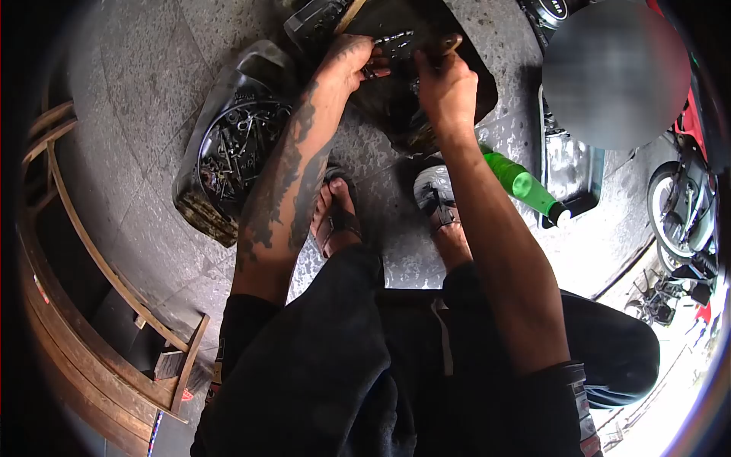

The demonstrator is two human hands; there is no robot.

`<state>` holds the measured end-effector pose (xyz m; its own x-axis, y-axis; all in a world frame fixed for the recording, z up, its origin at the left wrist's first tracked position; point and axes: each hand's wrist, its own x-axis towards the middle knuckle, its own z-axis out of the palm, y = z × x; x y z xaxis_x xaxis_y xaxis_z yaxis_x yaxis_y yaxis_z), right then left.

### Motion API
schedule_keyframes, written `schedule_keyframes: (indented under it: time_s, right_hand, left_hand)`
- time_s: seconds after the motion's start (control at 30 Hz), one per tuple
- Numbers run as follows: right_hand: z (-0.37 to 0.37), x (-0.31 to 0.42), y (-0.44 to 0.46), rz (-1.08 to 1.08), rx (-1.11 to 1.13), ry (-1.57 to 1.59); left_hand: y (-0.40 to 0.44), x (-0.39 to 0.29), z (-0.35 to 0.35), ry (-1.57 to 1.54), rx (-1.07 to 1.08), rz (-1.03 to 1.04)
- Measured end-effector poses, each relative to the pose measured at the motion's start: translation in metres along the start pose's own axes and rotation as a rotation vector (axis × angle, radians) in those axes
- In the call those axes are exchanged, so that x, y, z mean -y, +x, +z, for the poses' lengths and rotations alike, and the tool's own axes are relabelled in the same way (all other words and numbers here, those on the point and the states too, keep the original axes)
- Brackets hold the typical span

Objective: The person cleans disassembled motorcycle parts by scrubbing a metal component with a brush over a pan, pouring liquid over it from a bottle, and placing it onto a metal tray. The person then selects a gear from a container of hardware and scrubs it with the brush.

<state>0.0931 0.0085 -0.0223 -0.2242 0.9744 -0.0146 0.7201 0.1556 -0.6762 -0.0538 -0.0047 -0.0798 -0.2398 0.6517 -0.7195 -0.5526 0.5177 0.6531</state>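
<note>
My left hand (pixel 362 61) is over a dark cut-open pan (pixel 481 80), its fingers curled around a shiny, slim metal part (pixel 394 36). My right hand (pixel 449 90) is closed beside it, over the same pan. A brown, wooden-looking handle (pixel 452 43) sticks out of the top of that fist; the tool's working end is hidden. The pan's inside looks wet and black. Left of my left forearm stands a cut plastic container (pixel 190 171) with many loose bolts and small metal parts (pixel 240 141) in it.
A green bottle (pixel 525 185) lies beside my right forearm, near a dark tray (pixel 590 199). Another small container (pixel 311 23) stands at the top. A wooden bench (pixel 84 373) curves along the left. A person with a blurred head (pixel 617 75) and a motorcycle (pixel 674 209) are at the right.
</note>
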Motion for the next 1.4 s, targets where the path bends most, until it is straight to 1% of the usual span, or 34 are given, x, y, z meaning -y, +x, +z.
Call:
schedule_keyframes:
  time_s: [0.03, 0.1, 0.13, 0.17, 0.23, 0.27, 0.3, 0.37, 0.4, 0.43, 0.5, 0.57, 0.63, 0.67, 0.73, 0.77, 0.83, 0.9, 0.93, 0.97, 1.0, 1.03, 1.1, 1.13, 1.17, 1.23, 1.3, 1.37, 1.4]
  right_hand:
    - [0.0, 0.005, 0.001, -0.001, 0.007, -0.001]
    - [-0.003, 0.014, 0.004, -0.136, -0.125, 0.341]
    - [0.0, 0.015, 0.009, -0.184, -0.127, 0.324]
    - [0.007, 0.01, 0.013, -0.178, -0.123, 0.328]
    - [0.016, 0.0, 0.023, -0.123, -0.091, -0.045]
    - [0.015, -0.007, 0.026, -0.096, -0.09, 0.097]
    - [0.012, -0.004, 0.027, -0.101, -0.087, 0.094]
    - [0.004, 0.011, 0.021, -0.188, -0.098, 0.337]
    - [0.011, -0.003, 0.023, -0.289, -0.072, 0.03]
    - [0.011, -0.002, 0.023, -0.388, -0.068, 0.079]
    - [0.013, 0.003, 0.032, -0.235, -0.09, -0.024]
    - [0.007, 0.008, 0.034, -0.255, -0.153, 0.163]
    - [0.015, -0.006, 0.037, -0.252, -0.143, 0.027]
    - [0.016, -0.01, 0.034, -0.254, -0.143, 0.024]
    - [0.017, -0.013, 0.028, -0.119, -0.041, 0.06]
    - [0.016, -0.015, 0.03, -0.072, -0.081, -0.073]
    - [-0.008, 0.004, 0.023, -0.033, -0.111, -0.036]
    - [-0.008, -0.002, 0.016, -0.036, -0.126, -0.057]
    - [-0.007, -0.003, 0.011, 0.017, -0.041, -0.094]
    - [-0.006, -0.004, 0.008, 0.068, 0.041, -0.128]
    - [-0.007, -0.001, 0.009, 0.063, -0.011, 0.038]
    - [-0.007, 0.003, 0.011, 0.044, -0.02, 0.042]
    - [-0.011, 0.019, 0.014, -0.142, -0.087, 0.336]
    - [0.006, 0.005, 0.023, -0.215, -0.102, 0.251]
    - [0.006, 0.006, 0.019, -0.143, -0.067, 0.131]
    - [0.001, 0.003, 0.015, -0.013, -0.017, -0.11]
    - [-0.007, -0.001, 0.012, 0.098, -0.014, 0.0]
    - [-0.014, -0.002, 0.006, 0.009, -0.09, 0.135]
    - [-0.013, -0.007, 0.002, -0.005, -0.107, 0.127]
  left_hand:
    - [0.001, -0.001, 0.0, -0.004, -0.005, -0.003]
    - [0.001, -0.001, 0.002, 0.034, 0.012, 0.016]
    - [-0.001, -0.001, 0.002, 0.036, 0.005, 0.01]
    - [-0.004, 0.0, 0.003, 0.042, -0.017, 0.007]
    - [-0.003, -0.001, 0.003, 0.047, -0.034, 0.011]
    - [-0.002, -0.002, 0.003, 0.053, -0.049, -0.012]
    - [-0.001, -0.003, 0.003, 0.056, -0.067, -0.034]
    - [0.0, -0.001, 0.001, 0.016, -0.05, -0.013]
    - [-0.001, 0.0, 0.002, -0.015, -0.021, 0.011]
    - [0.0, -0.001, 0.004, -0.012, -0.017, 0.015]
    - [-0.004, -0.002, 0.004, 0.099, -0.083, -0.01]
    - [-0.004, 0.001, 0.0, 0.065, -0.07, 0.009]
    - [0.0, 0.001, 0.004, 0.025, -0.036, 0.036]
    - [0.003, 0.002, 0.002, 0.046, -0.037, -0.001]
    - [0.002, 0.0, 0.002, 0.064, -0.042, -0.033]
    - [0.001, 0.001, 0.004, 0.07, -0.044, -0.026]
    - [-0.002, 0.002, -0.001, 0.079, -0.054, -0.016]
    - [-0.002, 0.002, 0.0, 0.027, -0.017, 0.028]
    - [-0.005, -0.002, 0.003, 0.064, -0.056, -0.008]
    - [-0.009, -0.006, 0.006, 0.06, -0.047, 0.01]
    - [-0.007, -0.003, 0.005, 0.051, -0.046, -0.006]
    - [-0.005, 0.0, 0.003, 0.042, -0.049, -0.023]
    - [-0.006, 0.005, 0.002, 0.012, -0.037, 0.021]
    - [-0.005, 0.005, 0.001, 0.025, 0.001, -0.005]
    - [0.008, 0.009, -0.004, 0.036, 0.038, -0.024]
    - [-0.004, 0.005, 0.003, 0.0, -0.104, -0.016]
    - [-0.002, 0.005, 0.002, -0.047, -0.077, -0.021]
    - [-0.006, 0.005, 0.004, -0.07, -0.08, 0.005]
    - [-0.005, 0.009, 0.002, -0.073, -0.064, 0.024]
